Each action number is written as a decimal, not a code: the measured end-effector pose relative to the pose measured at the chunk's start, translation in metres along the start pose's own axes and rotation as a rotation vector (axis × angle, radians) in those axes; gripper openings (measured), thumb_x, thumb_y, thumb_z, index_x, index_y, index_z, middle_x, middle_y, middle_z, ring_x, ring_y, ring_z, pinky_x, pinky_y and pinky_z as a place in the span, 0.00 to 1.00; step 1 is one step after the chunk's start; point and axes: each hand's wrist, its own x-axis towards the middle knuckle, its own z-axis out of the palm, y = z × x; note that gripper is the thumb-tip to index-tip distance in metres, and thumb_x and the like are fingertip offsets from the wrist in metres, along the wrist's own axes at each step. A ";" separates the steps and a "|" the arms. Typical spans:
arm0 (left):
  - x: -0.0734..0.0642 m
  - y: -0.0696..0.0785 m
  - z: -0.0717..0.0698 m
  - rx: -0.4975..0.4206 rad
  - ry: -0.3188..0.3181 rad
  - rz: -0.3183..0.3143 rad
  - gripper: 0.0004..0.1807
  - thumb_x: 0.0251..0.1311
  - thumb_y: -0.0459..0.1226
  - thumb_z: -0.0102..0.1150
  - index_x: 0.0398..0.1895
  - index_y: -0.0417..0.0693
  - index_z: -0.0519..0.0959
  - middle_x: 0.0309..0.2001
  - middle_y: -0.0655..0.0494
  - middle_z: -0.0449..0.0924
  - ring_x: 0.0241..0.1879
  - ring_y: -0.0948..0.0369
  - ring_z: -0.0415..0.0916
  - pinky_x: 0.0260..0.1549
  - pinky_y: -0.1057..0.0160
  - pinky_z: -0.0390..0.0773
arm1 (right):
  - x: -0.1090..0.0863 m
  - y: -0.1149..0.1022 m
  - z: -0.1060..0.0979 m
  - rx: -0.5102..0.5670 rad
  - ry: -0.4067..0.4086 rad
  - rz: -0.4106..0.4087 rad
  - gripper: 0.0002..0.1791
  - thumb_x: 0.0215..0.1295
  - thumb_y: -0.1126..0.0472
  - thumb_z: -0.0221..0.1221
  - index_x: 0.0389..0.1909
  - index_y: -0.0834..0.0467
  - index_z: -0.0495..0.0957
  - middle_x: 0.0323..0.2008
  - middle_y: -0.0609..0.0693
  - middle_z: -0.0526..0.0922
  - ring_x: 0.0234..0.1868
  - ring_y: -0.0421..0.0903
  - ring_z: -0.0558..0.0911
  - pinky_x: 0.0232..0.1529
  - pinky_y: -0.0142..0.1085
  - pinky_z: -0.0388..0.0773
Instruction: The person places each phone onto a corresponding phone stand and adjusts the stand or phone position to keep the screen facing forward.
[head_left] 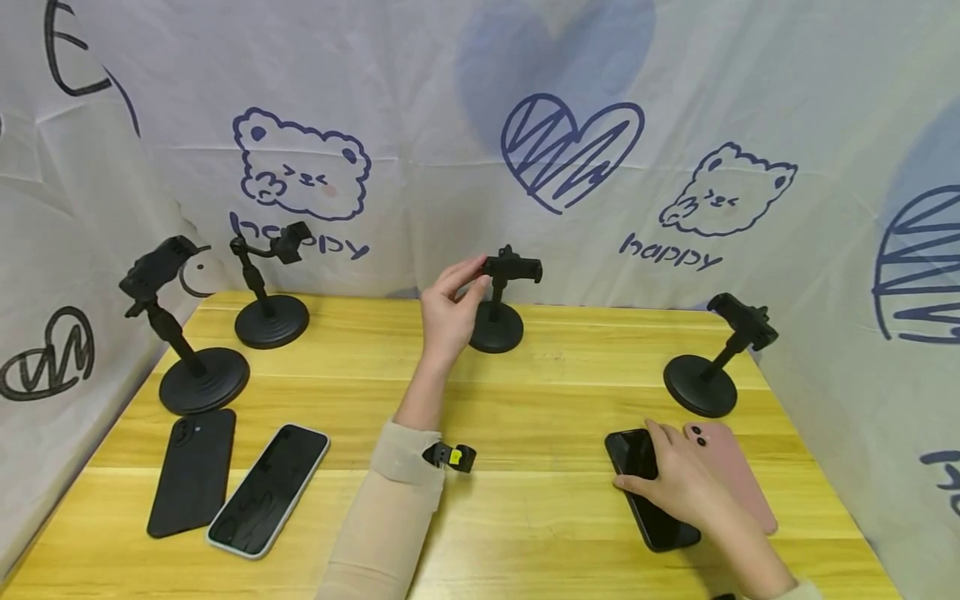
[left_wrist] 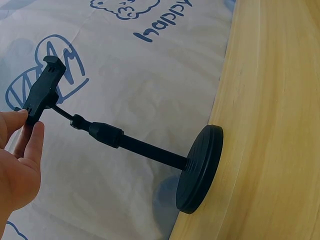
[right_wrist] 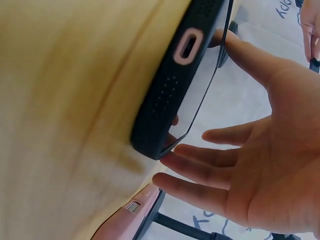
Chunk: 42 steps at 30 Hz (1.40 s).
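Near the back wall, my left hand point(head_left: 448, 315) pinches the left end of the clamp on a black phone stand point(head_left: 497, 328), with thumb and fingertips at the clamp's end in the left wrist view. The stand's round base point(left_wrist: 201, 170) rests on the table. At the right, my right hand point(head_left: 686, 475) spans a black phone point(head_left: 660, 525) lying screen up, thumb at its left edge and fingertips at its far right side. The charging port point(right_wrist: 189, 46) end shows in the right wrist view. A pink phone point(head_left: 738, 479) lies right beside it, camera side up, partly under the hand.
Another black phone stand point(head_left: 701, 386) stands behind the right-hand phones. Two more stands, a nearer stand point(head_left: 204, 381) and a farther stand point(head_left: 272, 322), are at the left. In front of them lie a dark phone point(head_left: 191, 475) face down and a white-edged phone point(head_left: 268, 492) screen up.
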 end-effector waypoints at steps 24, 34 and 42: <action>0.000 0.002 -0.001 -0.003 -0.002 -0.005 0.17 0.69 0.29 0.65 0.60 0.38 0.84 0.57 0.43 0.82 0.58 0.52 0.81 0.58 0.57 0.82 | 0.001 -0.013 0.002 -0.136 0.066 0.085 0.57 0.51 0.32 0.75 0.67 0.74 0.73 0.56 0.73 0.76 0.54 0.70 0.77 0.44 0.63 0.81; -0.001 0.001 -0.001 -0.012 -0.007 -0.009 0.17 0.69 0.29 0.65 0.60 0.38 0.84 0.57 0.43 0.82 0.58 0.52 0.81 0.58 0.57 0.82 | 0.004 -0.034 0.002 -0.159 0.239 0.021 0.54 0.48 0.39 0.79 0.71 0.65 0.73 0.59 0.70 0.76 0.51 0.68 0.80 0.42 0.64 0.80; 0.000 0.002 -0.002 -0.003 -0.008 -0.011 0.17 0.69 0.30 0.65 0.60 0.40 0.85 0.57 0.44 0.82 0.58 0.53 0.81 0.58 0.57 0.82 | 0.018 -0.057 -0.004 -0.123 0.437 -0.112 0.51 0.46 0.46 0.81 0.72 0.61 0.73 0.61 0.64 0.76 0.53 0.62 0.80 0.32 0.54 0.82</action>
